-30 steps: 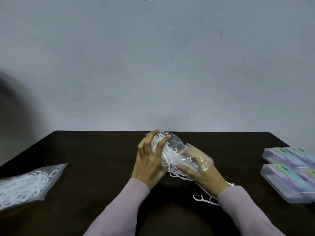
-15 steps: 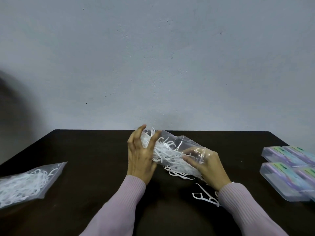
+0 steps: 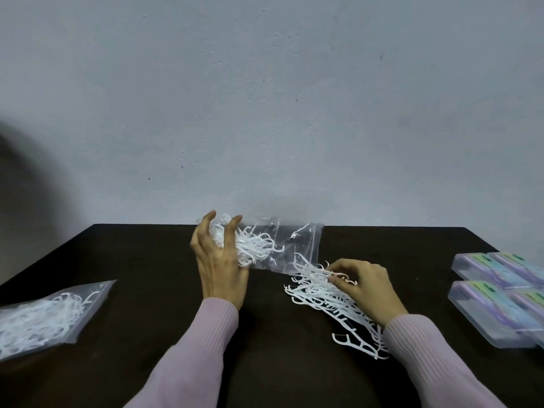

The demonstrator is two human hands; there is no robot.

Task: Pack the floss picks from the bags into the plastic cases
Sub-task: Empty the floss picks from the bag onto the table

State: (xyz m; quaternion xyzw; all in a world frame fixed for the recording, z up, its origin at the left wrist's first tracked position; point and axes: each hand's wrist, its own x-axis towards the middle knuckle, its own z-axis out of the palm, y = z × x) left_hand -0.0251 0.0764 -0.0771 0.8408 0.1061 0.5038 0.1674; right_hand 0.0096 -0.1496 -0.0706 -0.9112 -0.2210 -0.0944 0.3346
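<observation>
Holding bag of floss picks

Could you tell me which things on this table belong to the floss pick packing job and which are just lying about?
Belonging to the job:
- clear bag gripped by the left hand
- loose floss picks, some pinched by the right hand
- second bag of picks, at the left edge
- plastic cases, closed, at the right

Just lying about:
- nothing visible; only the dark table and grey wall
</observation>
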